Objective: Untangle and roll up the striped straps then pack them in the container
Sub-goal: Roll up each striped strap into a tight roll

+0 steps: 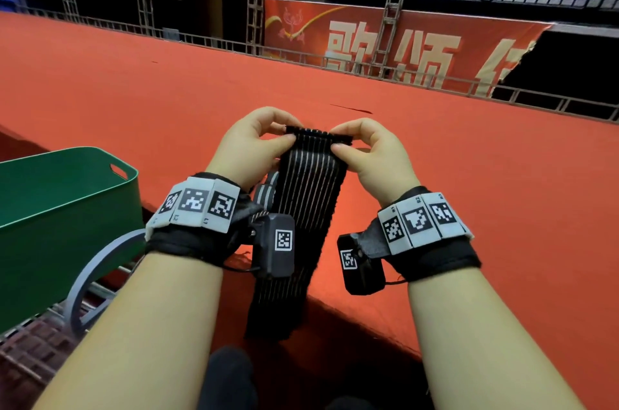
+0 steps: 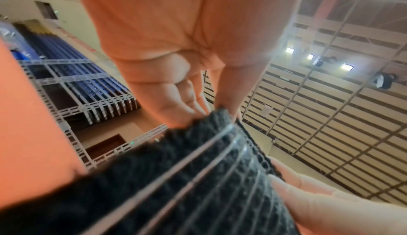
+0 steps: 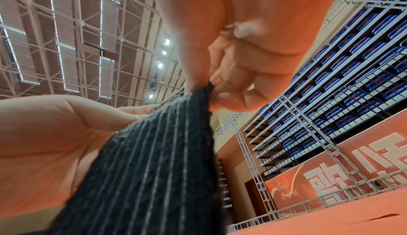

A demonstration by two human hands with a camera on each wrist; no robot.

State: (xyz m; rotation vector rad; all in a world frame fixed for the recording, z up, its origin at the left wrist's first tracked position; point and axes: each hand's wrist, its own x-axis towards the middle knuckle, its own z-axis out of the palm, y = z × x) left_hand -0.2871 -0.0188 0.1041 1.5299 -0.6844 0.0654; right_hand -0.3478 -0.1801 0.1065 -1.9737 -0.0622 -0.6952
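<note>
A black strap with thin white stripes (image 1: 308,195) lies stretched toward me over the red carpeted platform, its near end hanging over the platform edge. My left hand (image 1: 268,138) pinches the strap's far left corner, thumb on top. My right hand (image 1: 348,141) pinches the far right corner. In the left wrist view the strap (image 2: 198,177) fills the lower frame, held by my left hand (image 2: 211,110). In the right wrist view my right hand (image 3: 209,92) grips the strap (image 3: 158,160) at its top edge. A second striped strap piece (image 1: 266,192) shows under my left wrist.
A green container (image 1: 60,205) with a handle cut-out stands at the left, beside the platform. A grey ring (image 1: 97,275) sits below it over a metal grate. The red carpet (image 1: 469,175) stretches wide ahead and to the right, bounded by a metal railing (image 1: 368,64).
</note>
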